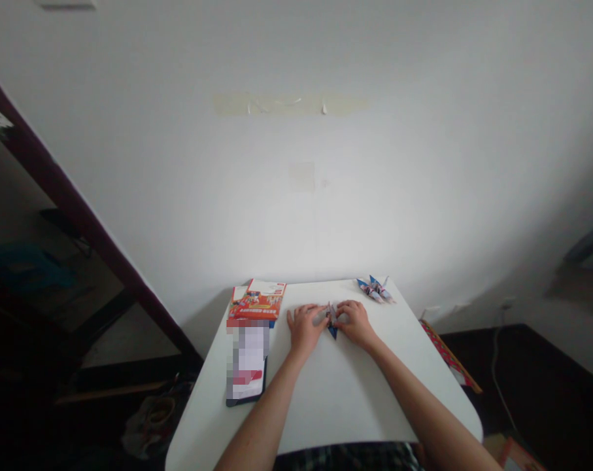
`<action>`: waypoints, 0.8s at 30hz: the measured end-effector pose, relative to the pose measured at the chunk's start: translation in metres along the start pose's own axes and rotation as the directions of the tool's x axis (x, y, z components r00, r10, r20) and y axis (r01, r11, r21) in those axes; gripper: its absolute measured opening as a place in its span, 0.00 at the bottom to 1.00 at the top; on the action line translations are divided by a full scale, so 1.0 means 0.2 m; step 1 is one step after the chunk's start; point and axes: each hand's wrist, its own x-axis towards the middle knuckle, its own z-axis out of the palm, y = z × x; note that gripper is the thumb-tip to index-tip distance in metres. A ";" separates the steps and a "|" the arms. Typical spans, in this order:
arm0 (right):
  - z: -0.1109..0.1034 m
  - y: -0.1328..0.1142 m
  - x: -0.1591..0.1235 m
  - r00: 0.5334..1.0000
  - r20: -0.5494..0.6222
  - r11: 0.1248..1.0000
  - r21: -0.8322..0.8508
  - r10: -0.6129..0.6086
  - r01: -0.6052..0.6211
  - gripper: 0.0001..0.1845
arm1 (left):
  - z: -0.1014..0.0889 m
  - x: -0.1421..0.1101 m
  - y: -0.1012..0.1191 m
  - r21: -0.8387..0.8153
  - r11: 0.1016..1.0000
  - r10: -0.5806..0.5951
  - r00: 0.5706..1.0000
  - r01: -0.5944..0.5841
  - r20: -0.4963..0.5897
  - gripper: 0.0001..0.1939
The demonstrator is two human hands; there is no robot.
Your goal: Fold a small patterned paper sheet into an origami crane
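Between my hands, on the white table [325, 392], is a small folded paper crane [332, 332] in blue and grey. Its blue point faces toward me, and part of it is hidden by my fingers. My left hand [304, 328] pinches its left side with thumb and fingertips, while my right hand [355, 323] grips the right side. At the back right corner, two or so similar folded paper cranes [376, 290] lie close together, with blue tips and patterned bodies.
Red and white printed packets [257, 301] lie at the back left of the table. In front of them rests a phone-like device [250, 360] with a blurred screen. A white wall [316, 222] stands behind the table; a dark-framed mirror or opening [100, 229] leans at left.
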 end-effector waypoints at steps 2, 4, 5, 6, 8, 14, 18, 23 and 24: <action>0.00 0.00 0.00 1.000 0.005 1.000 0.003 -0.005 0.005 0.07 | 0.00 0.00 0.00 -0.018 1.000 -0.001 1.000 0.001 -0.011 0.18; -0.01 0.00 0.00 1.000 0.016 1.000 0.010 -0.010 0.010 0.07 | -0.01 0.00 0.01 -0.038 0.999 -0.005 1.000 0.004 -0.022 0.19; -0.01 0.00 0.00 1.000 0.019 1.000 0.013 -0.011 0.011 0.07 | -0.01 -0.01 0.01 -0.047 0.999 -0.006 1.000 0.005 -0.025 0.19; -0.01 0.00 0.00 1.000 0.020 1.000 0.015 -0.010 0.010 0.07 | -0.02 -0.01 0.02 -0.055 0.998 -0.009 1.000 0.007 -0.026 0.18; -0.01 0.00 0.00 1.000 0.017 1.000 0.017 -0.007 0.006 0.07 | -0.02 -0.01 0.03 -0.065 0.998 -0.005 1.000 0.003 -0.023 0.17; -0.01 0.00 0.00 1.000 0.012 1.000 0.021 0.000 -0.001 0.07 | -0.02 0.00 0.03 -0.075 0.997 -0.005 1.000 0.005 0.001 0.10; -0.03 -0.01 -0.01 1.000 0.004 0.999 0.040 -0.007 0.006 0.06 | -0.02 0.00 0.02 -0.079 0.997 -0.005 1.000 0.006 0.019 0.06; -0.04 -0.03 -0.03 0.997 -0.047 0.993 0.094 -0.065 0.069 0.04 | -0.03 -0.01 0.03 -0.075 0.997 -0.006 1.000 0.006 0.011 0.04; -0.04 -0.04 -0.03 0.996 -0.055 0.991 0.103 -0.077 0.082 0.03 | -0.03 -0.01 0.03 -0.072 0.997 -0.008 1.000 0.009 0.011 0.03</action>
